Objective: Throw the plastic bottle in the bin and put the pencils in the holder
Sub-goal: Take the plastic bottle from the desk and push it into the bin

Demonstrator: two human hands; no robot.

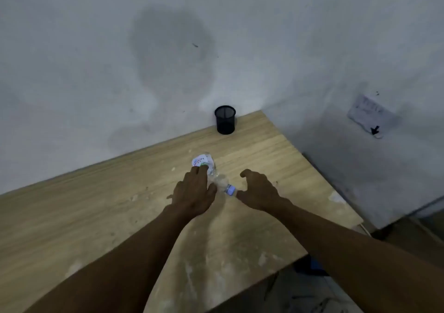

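A clear plastic bottle (pixel 211 172) with a white label and a pale blue cap lies on its side on the wooden table (pixel 96 212). My left hand (pixel 193 194) rests on the bottle's body, fingers over the label end and thumb against its side. My right hand (pixel 259 190) hovers just right of the cap, fingers curled and apart, holding nothing. A black mesh pencil holder (pixel 225 119) stands upright at the table's far edge against the wall. No pencils and no bin show in the view.
A grey wall runs along the table's far side and meets a second wall at the right corner. The table's right edge drops to a dark floor (pixel 312 293). A paper note (pixel 367 113) is stuck on the right wall.
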